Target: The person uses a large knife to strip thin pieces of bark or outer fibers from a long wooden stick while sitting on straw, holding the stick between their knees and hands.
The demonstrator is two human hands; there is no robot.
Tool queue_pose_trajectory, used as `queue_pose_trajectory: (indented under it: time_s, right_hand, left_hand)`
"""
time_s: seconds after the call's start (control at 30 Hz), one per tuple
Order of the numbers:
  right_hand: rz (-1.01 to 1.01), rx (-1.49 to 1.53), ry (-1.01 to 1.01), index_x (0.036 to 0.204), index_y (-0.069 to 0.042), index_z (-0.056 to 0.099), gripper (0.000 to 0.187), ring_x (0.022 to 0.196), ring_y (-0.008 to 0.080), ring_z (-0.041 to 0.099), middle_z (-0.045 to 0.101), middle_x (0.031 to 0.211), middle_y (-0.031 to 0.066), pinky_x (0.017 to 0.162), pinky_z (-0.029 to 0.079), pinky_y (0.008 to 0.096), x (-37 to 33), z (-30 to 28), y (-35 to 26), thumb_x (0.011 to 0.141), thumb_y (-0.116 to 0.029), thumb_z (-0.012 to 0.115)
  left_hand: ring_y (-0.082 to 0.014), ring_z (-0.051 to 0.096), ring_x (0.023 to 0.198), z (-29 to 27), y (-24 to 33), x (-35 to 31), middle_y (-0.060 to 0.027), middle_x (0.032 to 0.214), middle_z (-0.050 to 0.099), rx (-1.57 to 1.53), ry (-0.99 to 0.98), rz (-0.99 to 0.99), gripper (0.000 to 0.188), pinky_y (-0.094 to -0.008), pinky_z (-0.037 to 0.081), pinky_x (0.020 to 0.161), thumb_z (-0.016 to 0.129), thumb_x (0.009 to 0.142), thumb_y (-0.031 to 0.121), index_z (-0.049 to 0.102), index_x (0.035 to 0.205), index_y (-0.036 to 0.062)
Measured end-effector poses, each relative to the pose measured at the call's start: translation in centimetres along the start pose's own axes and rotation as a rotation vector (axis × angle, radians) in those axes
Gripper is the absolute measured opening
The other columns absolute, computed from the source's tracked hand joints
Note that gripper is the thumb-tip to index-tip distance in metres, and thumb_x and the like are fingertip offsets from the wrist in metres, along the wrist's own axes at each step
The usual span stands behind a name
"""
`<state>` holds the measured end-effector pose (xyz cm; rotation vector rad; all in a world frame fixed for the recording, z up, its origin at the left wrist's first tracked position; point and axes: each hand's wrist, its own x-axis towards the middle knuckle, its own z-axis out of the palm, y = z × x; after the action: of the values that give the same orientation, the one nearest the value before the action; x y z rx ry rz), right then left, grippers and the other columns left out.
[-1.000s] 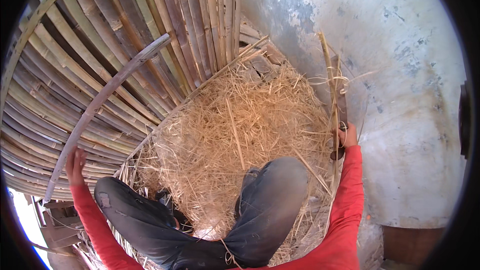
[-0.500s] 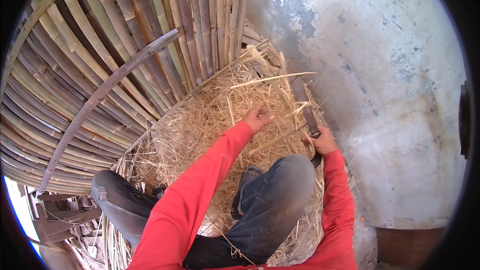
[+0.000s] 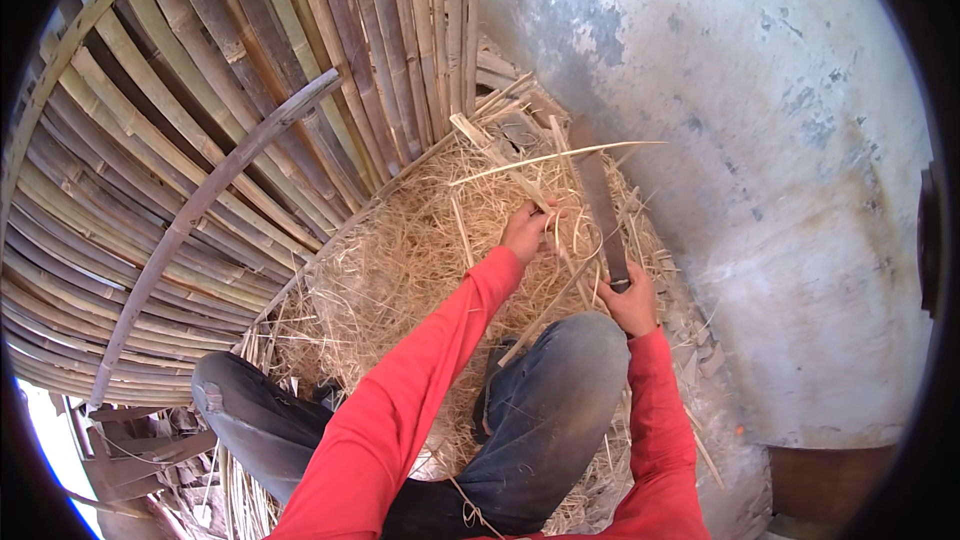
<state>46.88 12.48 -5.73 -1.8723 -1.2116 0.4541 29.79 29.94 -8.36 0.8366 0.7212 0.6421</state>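
My right hand (image 3: 634,302) is closed around the handle of a machete (image 3: 603,205), whose long dark blade points away from me beside the wall. To its left, my left hand (image 3: 524,232) has its fingers closed at the lower end of a pale bamboo strip (image 3: 505,162). Thin curled bamboo shavings lie between the two hands. A longer thin bamboo sliver (image 3: 545,159) lies crosswise beyond my left hand, passing the blade. Another bamboo strip (image 3: 540,322) slants down to my bent knee. The machete's handle is mostly hidden in my grip.
Pale shavings (image 3: 390,250) cover the ground around my folded legs (image 3: 560,380). A curved screen of bamboo slats (image 3: 200,130) rises on the left. On the right stands a grey plastered wall (image 3: 760,190). Scrap wood (image 3: 150,450) lies at lower left.
My left hand has moved a little away from me and closed at the bamboo strip. The machete and right hand have shifted slightly; the blade shows more plainly.
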Motion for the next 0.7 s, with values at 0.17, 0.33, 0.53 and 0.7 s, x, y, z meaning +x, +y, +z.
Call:
queue_pose_trajectory:
  time_s: [0.17, 0.33, 0.53, 0.7]
  right_hand:
    - [0.165, 0.06, -0.003, 0.078, -0.005, 0.064, 0.026, 0.061, 0.0113, 0.058, 0.061, 0.066, 0.0028, 0.058, 0.048, 0.032, -2.6, 2.2, 1.4, 0.074, -0.013, 0.088]
    - [0.418, 0.264, -0.053, 0.079, -0.005, 0.062, 0.028, 0.058, 0.0105, 0.059, 0.064, 0.067, 0.0031, 0.055, 0.048, 0.0301, -3.9, 4.4, 3.5, 0.077, -0.011, 0.089]
    - [0.431, 0.36, -0.026, 0.085, -0.005, 0.062, 0.024, 0.057, 0.0098, 0.06, 0.068, 0.07, 0.0041, 0.053, 0.049, 0.0288, -3.4, 3.4, 1.5, 0.084, -0.009, 0.086]
    - [0.419, 0.43, -0.046, 0.088, -0.004, 0.063, 0.021, 0.063, 0.0124, 0.07, 0.072, 0.072, 0.0076, 0.05, 0.051, 0.0258, -2.7, 0.5, -0.2, 0.087, -0.008, 0.084]
  left_hand:
    - [-0.0191, 0.066, 0.121, 0.6, 0.0, 0.2, -0.0106, 0.135, 0.068, 0.132, 0.074, 0.087, 0.041, -0.035, 0.062, 0.083, 0.057, 0.097, 0.001, 0.054, 0.138, 0.0071]
    - [-0.0269, 0.059, 0.132, 1.6, 0.2, -0.2, -0.0148, 0.142, 0.06, -0.2, -0.011, 0.095, 0.062, -0.0423, 0.063, 0.1, 0.05, 0.088, -0.012, 0.044, 0.147, 0.0071]
    - [-0.0269, 0.058, 0.132, -1.8, 1.1, 0.4, -0.0147, 0.142, 0.058, -0.292, -0.287, 0.065, 0.08, -0.0438, 0.059, 0.104, 0.058, 0.082, -0.008, 0.035, 0.157, 0.0066]
    - [-0.0258, 0.062, 0.126, -1.8, 0.8, 1.3, -0.0129, 0.138, 0.061, -0.321, -0.5, 0.056, 0.074, -0.0429, 0.058, 0.099, 0.064, 0.081, -0.003, 0.045, 0.151, 0.0051]
